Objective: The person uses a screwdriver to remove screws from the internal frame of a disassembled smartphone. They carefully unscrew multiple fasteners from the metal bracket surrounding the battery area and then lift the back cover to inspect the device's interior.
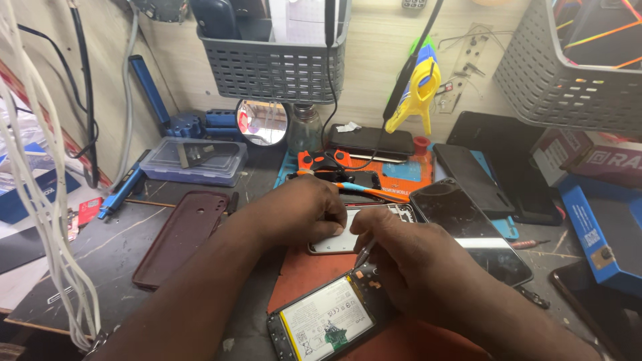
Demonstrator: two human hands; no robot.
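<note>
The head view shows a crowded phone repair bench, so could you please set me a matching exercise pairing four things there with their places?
Things:
1. phone case
2. spring clamp
3. round mirror
4. opened phone

Places:
A. under the grey basket
B. nearest the camera, below the right hand
C. flat on the bench, beside the left arm
D. leaning on the back wall

Pairs: 1-C, 2-D, 3-A, 4-B

dark bench [127,234]: maroon phone case [179,237], clear plastic box [196,161], orange mat [311,274] with opened phone [328,324], black phone panels [471,170], blue box [605,230] right
</note>
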